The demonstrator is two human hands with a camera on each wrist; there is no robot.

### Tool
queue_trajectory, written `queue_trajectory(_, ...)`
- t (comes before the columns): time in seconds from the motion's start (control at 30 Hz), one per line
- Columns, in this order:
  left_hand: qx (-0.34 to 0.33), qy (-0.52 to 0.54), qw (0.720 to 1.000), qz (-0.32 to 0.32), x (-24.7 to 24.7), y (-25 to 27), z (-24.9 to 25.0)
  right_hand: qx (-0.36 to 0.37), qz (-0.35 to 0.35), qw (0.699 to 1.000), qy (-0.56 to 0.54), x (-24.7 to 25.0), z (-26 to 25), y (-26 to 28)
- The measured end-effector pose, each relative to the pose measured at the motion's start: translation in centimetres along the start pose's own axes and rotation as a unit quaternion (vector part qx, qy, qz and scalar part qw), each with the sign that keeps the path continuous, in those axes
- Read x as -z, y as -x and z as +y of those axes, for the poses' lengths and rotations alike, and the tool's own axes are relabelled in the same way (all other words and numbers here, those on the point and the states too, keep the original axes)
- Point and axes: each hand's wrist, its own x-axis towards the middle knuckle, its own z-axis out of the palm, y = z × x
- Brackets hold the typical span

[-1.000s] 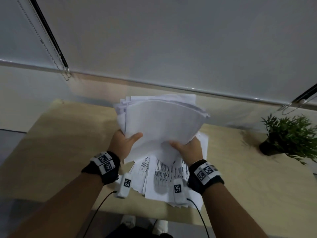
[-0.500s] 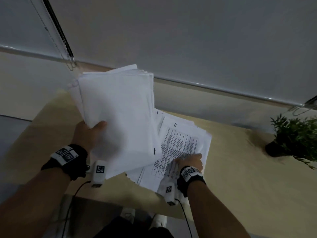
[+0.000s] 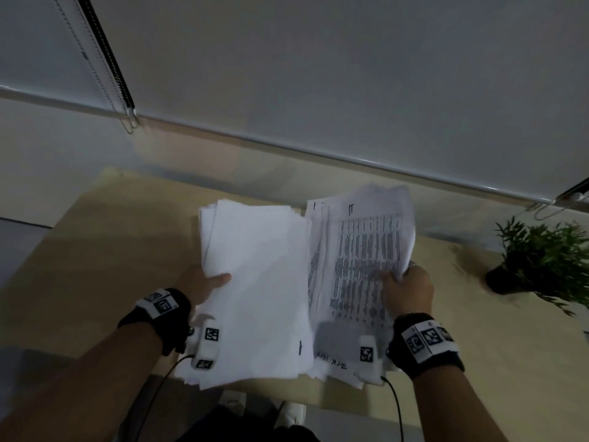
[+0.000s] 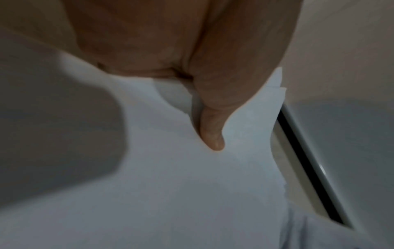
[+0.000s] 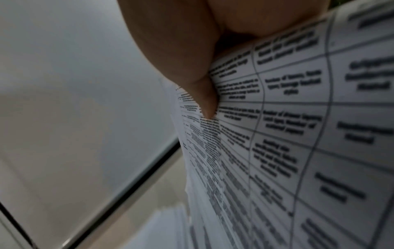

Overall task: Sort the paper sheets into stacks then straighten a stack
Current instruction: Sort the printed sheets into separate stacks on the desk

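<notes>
My left hand (image 3: 204,282) grips a thick bundle of blank white sheets (image 3: 258,288) at its left edge, thumb on top; the left wrist view shows the thumb (image 4: 213,134) pressed into the blank sheets (image 4: 170,185). My right hand (image 3: 404,288) grips a bundle of printed sheets (image 3: 360,256) with table text at its right edge, lifted beside the blank one. In the right wrist view the thumb (image 5: 204,101) pins the printed sheets (image 5: 287,134). The lower ends of both bundles hang over the front of the wooden table (image 3: 95,250).
A small potted plant (image 3: 541,260) stands at the table's right side. A roller blind (image 3: 318,74) with a bead chain (image 3: 95,74) hangs behind the table. The table's front edge (image 3: 350,400) runs just under the sheets, with shoes (image 3: 293,413) on the floor below.
My left hand has swung the blank bundle down and to the right. My right hand, which rested on the printed sheets on the table, now grips them and has lifted them up beside the blank bundle.
</notes>
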Motion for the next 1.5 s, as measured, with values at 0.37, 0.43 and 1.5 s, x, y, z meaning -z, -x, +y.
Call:
queue_trajectory(0.37,0.024,-0.120,0.992,-0.009,-2.9,-2.0,-1.4,0.129,0.028,0.979,-0.156,8.8,-5.8,1.5)
queue_trajectory(0.43,0.013,-0.138,0.990,-0.008,-3.0,-2.2,-1.6,0.118,0.003,0.971,-0.206,8.9,-6.2,1.6)
queue_trajectory(1.5,-0.356,0.010,0.934,-0.024,0.8,8.4,10.0,0.081,-0.177,0.914,-0.357,-2.5,-9.4,3.9)
